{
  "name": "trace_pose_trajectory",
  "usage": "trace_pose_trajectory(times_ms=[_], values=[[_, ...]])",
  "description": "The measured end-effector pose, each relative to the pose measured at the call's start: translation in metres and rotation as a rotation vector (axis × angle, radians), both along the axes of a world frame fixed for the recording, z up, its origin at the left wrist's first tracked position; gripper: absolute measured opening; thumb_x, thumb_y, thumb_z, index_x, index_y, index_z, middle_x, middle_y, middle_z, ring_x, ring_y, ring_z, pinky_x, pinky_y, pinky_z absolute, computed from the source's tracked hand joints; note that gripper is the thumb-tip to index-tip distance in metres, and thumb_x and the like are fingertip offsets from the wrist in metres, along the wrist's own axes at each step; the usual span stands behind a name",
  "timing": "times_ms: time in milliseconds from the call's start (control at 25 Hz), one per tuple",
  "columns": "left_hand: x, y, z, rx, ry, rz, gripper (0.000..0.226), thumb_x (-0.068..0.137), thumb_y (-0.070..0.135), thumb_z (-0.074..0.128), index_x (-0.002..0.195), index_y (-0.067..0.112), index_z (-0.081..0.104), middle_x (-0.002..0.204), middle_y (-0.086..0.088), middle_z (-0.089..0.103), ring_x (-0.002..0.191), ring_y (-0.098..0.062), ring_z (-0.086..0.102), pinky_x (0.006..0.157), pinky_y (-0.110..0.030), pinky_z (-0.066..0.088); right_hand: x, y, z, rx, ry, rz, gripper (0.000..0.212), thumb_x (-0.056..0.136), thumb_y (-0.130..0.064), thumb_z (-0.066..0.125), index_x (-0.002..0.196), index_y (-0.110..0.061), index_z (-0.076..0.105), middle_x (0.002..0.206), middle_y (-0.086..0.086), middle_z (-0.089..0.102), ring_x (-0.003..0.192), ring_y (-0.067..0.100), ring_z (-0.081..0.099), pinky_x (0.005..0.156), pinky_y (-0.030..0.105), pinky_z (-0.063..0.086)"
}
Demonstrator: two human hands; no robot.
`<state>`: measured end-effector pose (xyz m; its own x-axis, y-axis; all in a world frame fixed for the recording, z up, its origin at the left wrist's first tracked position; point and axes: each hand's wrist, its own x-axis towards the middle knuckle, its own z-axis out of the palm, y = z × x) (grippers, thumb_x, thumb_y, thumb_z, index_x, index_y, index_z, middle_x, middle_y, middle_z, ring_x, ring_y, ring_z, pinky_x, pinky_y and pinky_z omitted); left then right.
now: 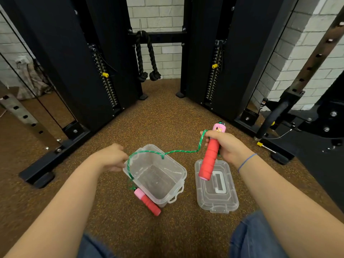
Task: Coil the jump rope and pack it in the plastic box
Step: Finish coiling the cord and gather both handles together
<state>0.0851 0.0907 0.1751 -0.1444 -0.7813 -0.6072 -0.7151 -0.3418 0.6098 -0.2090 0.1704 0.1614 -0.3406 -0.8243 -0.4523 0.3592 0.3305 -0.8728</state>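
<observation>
A clear plastic box stands open on the brown floor between my arms, nothing inside it. Its clear lid lies to the right of it. My right hand is shut on one red jump rope handle with a pink counter top, held above the lid. The green rope runs from that handle leftward over the box to my left hand, which pinches it at the box's left rim. From there the rope drops to the second red handle, lying on the floor against the box's near left side.
A black cable machine with weight stacks stands ahead, its base bars reaching along the floor on the left and right. A black knotted rope attachment hangs in the middle. My knees in blue jeans are at the bottom.
</observation>
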Motion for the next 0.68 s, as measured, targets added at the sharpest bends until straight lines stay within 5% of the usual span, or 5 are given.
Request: trace_pose_trajectory(times_ms=[120,320,400,520,680], values=[[-0.017,0.005,-0.005,-0.219,-0.140,-0.246,0.067,0.089,0.032,0.058,0.144,0.009,0.027,0.143,-0.010,0.044,0.123,-0.025,0.050,0.099,-0.036,0.044,0.011,0.003,0.008,-0.031,-0.027,0.063,0.009,0.082,0.004,0.053,0.086,-0.004,0.058,0.064,0.004,0.054,0.047,0.011,0.052,0.049,0.020,0.050],[-0.073,0.048,0.008,-0.306,0.417,-0.378,0.053,0.087,0.048,0.049,0.133,0.023,0.046,0.130,0.006,0.056,0.112,0.003,0.053,0.105,-0.028,0.042,0.039,0.008,0.012,-0.057,0.038,0.211,0.015,0.081,0.006,0.052,0.088,-0.001,0.063,0.065,0.006,0.057,0.047,0.010,0.054,0.052,0.023,0.051],[-0.088,0.060,0.005,-0.246,0.520,-0.401,0.046,0.091,0.033,0.050,0.132,0.015,0.044,0.128,0.002,0.056,0.103,0.010,0.055,0.098,-0.015,0.043,0.047,0.008,0.013,-0.076,0.106,0.252,0.018,0.080,0.006,0.054,0.074,-0.007,0.065,0.059,0.002,0.060,0.049,0.009,0.055,0.056,0.022,0.049],[-0.097,0.062,-0.007,-0.288,0.452,-0.425,0.053,0.086,0.033,0.060,0.132,0.013,0.043,0.131,0.001,0.053,0.108,-0.004,0.054,0.097,-0.019,0.043,0.051,0.010,0.011,-0.075,0.220,0.286,0.028,0.075,0.004,0.060,0.057,-0.017,0.064,0.051,-0.006,0.061,0.055,0.010,0.053,0.059,0.026,0.045],[-0.092,0.056,-0.006,-0.300,0.468,-0.387,0.035,0.086,0.014,0.065,0.118,0.014,0.053,0.121,0.001,0.058,0.061,-0.006,0.064,0.063,-0.014,0.050,0.049,0.014,0.008,-0.107,0.210,0.375,0.016,0.072,0.003,0.062,0.067,-0.012,0.064,0.061,0.001,0.065,0.064,0.015,0.058,0.069,0.031,0.048]])
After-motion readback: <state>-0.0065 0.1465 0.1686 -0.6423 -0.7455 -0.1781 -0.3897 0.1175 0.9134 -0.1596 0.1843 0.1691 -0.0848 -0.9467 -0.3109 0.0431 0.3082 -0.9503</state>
